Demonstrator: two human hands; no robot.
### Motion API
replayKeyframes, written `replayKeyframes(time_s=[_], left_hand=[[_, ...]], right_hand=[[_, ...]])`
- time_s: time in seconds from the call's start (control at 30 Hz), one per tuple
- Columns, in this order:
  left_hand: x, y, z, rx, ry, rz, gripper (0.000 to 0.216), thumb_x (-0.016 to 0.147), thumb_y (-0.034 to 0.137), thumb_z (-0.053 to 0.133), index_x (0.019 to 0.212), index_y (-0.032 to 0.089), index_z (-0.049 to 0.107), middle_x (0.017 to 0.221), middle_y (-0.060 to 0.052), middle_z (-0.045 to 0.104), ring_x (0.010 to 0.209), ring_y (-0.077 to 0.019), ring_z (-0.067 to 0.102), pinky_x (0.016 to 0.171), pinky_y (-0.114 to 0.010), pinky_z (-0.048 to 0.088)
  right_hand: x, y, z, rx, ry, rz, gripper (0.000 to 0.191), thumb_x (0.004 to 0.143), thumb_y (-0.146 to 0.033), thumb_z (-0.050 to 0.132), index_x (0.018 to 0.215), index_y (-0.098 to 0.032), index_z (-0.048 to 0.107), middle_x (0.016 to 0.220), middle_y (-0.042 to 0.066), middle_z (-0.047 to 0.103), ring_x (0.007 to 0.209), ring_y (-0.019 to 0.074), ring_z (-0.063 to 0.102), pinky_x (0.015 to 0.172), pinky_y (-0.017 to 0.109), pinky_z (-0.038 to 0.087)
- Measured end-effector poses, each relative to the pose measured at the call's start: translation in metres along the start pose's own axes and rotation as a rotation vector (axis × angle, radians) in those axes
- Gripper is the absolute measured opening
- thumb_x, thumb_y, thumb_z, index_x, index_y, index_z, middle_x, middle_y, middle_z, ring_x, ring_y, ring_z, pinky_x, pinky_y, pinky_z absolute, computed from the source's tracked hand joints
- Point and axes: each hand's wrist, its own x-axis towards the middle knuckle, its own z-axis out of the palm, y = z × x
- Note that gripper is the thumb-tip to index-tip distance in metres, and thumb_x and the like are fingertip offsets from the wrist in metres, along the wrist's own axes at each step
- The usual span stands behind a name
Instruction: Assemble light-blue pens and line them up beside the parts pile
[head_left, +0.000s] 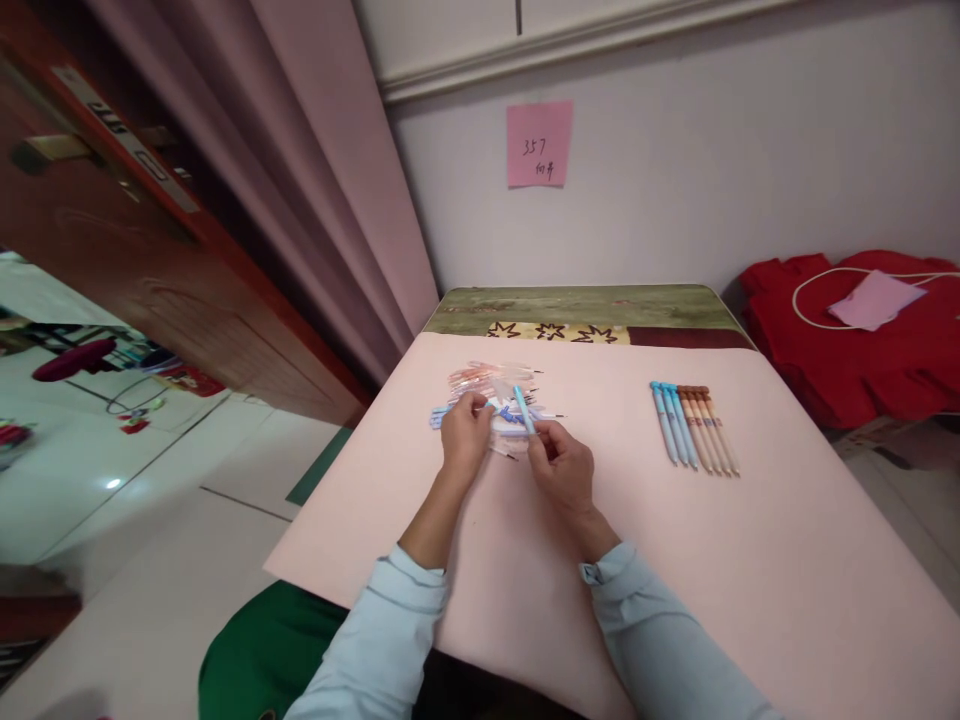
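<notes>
My right hand (562, 465) is closed around a light blue pen (524, 412), its bright blue end pointing up and away from me. To its left, my left hand (466, 435) is pinched with fingertips together over a pile of loose pen parts. A small pale blue piece shows at those fingertips, too small to name. Under and behind both hands lies the pile of slim pen refills and barrels (480, 378), in orange-brown, blue and clear tones. Fingers partly hide the pile's near side.
At the right, a neat row of pens (694, 428) lies side by side, blue ones left and brown-topped ones right. Pink paper (420, 520) covers the table. A red cloth-covered stool (847, 350) stands beyond the right edge; a wall rises behind, and a wooden door (187, 250) is at left.
</notes>
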Motion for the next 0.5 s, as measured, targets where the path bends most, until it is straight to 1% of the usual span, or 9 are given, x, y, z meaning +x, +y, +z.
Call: replayKeyframes(time_s=[0.1,0.13,0.2,0.33,0.5], left_hand=[[-0.001,0.006,-0.008,-0.459,-0.038,-0.209,0.022,0.066,0.022,0.08,0.079,0.017,0.062,0.068,-0.003,0.065,0.069,-0.0188,0.066,0.073,-0.035,0.052],[-0.001,0.008,-0.011,-0.578,-0.047,-0.266,0.025,0.065,0.022,0.081,0.078,0.015,0.062,0.069,-0.003,0.066,0.068,-0.018,0.067,0.074,-0.036,0.054],[-0.003,0.013,-0.017,-0.721,-0.055,-0.35,0.026,0.063,0.018,0.083,0.077,0.014,0.061,0.071,-0.004,0.068,0.068,-0.0161,0.068,0.077,-0.035,0.056],[-0.006,0.02,-0.028,-0.817,-0.034,-0.43,0.02,0.067,0.011,0.08,0.078,0.012,0.063,0.072,-0.005,0.07,0.069,-0.0145,0.069,0.08,-0.032,0.057],[-0.012,0.021,-0.033,-0.816,-0.017,-0.427,0.017,0.068,0.009,0.078,0.076,0.012,0.063,0.072,-0.006,0.07,0.068,-0.0149,0.069,0.08,-0.033,0.058]], right_hand=[[-0.005,-0.001,0.0,0.004,-0.07,-0.086,0.022,0.081,-0.033,0.053,0.09,-0.023,0.069,0.062,-0.003,0.063,0.051,0.0122,0.053,0.055,0.023,0.041],[-0.006,-0.002,0.0,0.002,-0.09,-0.114,0.021,0.081,-0.033,0.053,0.09,-0.023,0.069,0.063,-0.003,0.063,0.051,0.0121,0.052,0.055,0.023,0.041],[-0.009,-0.002,0.001,-0.009,-0.125,-0.163,0.021,0.08,-0.031,0.053,0.09,-0.022,0.07,0.065,-0.002,0.064,0.052,0.0123,0.053,0.055,0.023,0.041],[-0.013,0.0,0.004,-0.058,-0.141,-0.206,0.024,0.08,-0.029,0.053,0.094,-0.022,0.07,0.068,0.0,0.066,0.057,0.0138,0.055,0.057,0.023,0.042],[-0.015,0.001,0.004,-0.083,-0.143,-0.219,0.023,0.08,-0.029,0.053,0.093,-0.022,0.07,0.066,-0.001,0.065,0.056,0.0136,0.055,0.057,0.023,0.041]])
